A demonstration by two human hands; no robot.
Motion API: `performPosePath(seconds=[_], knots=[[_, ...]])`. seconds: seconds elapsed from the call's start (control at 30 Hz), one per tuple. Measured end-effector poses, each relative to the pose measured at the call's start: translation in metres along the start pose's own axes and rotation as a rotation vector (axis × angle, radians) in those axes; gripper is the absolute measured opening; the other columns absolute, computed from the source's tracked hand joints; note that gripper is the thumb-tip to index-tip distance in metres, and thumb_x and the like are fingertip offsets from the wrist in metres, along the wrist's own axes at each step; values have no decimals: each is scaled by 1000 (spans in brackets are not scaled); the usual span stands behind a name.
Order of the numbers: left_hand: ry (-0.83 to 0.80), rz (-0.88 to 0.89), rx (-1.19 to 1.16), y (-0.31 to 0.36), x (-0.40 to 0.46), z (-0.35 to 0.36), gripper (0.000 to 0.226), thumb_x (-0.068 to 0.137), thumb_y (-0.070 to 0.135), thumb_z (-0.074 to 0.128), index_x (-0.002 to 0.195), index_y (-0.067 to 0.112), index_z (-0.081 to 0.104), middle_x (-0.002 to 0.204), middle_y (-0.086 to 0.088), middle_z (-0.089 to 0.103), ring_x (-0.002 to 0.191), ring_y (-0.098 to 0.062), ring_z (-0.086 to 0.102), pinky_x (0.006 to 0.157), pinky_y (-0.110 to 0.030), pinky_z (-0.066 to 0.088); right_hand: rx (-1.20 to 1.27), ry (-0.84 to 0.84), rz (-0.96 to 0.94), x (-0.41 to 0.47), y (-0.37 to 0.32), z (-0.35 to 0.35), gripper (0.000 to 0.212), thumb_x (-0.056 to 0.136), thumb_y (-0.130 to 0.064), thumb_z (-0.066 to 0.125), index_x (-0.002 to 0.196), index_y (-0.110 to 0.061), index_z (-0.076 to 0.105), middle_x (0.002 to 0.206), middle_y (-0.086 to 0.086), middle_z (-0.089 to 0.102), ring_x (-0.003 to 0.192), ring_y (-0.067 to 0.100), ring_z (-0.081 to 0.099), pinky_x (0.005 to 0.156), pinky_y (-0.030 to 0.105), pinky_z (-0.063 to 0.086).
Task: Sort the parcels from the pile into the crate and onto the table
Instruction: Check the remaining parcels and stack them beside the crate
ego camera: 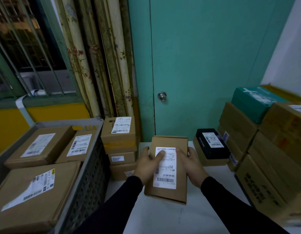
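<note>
Both hands held a flat cardboard parcel above the white desk, label side up. The left hand gripped its left edge, the thumb laid across the white label; the right hand gripped the right edge, thumb on top, the other fingers curled underneath and hidden. Left of the parcel stood a grey crate with three labelled boxes inside, and a small stack of boxes just beyond the crate. Right of the parcel, a black box lay on a brown one, beside a tall pile of cartons topped by a teal box.
</note>
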State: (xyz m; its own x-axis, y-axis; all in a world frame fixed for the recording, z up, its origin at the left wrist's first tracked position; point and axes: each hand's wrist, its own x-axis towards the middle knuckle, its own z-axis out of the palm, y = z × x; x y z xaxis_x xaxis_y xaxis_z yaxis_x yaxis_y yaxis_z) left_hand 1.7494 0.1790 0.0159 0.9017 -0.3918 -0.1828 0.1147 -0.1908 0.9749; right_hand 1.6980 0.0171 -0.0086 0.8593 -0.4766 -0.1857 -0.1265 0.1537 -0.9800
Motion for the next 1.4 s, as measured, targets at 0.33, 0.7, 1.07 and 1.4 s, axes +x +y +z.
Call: performPosePath(seconds=[0.33,0.7,1.07,1.4], knots=[[3,-39,74,-3,-1,6,73,78,62,76,137,42,38,131,8,62,113,-12,63,94,-38,51,-5,-110,18,-15,-16,2,21,102,-28,59,123,-27,55,109,3,74,94,25,75,82,43,62],[-57,-165,0,10,1,-12,26,103,47,48,123,30,50,101,-2,68,87,-22,64,77,-36,52,-517,-4,-62,0,-15,-18,19,84,-32,53,73,-41,65,111,12,61,95,22,62,83,35,47],[22,49,38,7,1,-1,30,98,45,62,112,21,52,101,-9,68,90,-24,70,92,-47,59,-32,-135,45,1,-20,-2,41,87,-37,77,109,-14,52,110,14,67,87,26,69,89,43,58],[62,75,88,10,-2,0,23,97,44,62,106,26,52,99,-8,67,99,-29,68,93,-48,57,14,-114,-17,5,-9,0,33,89,-24,78,104,-11,52,108,17,64,91,25,67,89,41,59]])
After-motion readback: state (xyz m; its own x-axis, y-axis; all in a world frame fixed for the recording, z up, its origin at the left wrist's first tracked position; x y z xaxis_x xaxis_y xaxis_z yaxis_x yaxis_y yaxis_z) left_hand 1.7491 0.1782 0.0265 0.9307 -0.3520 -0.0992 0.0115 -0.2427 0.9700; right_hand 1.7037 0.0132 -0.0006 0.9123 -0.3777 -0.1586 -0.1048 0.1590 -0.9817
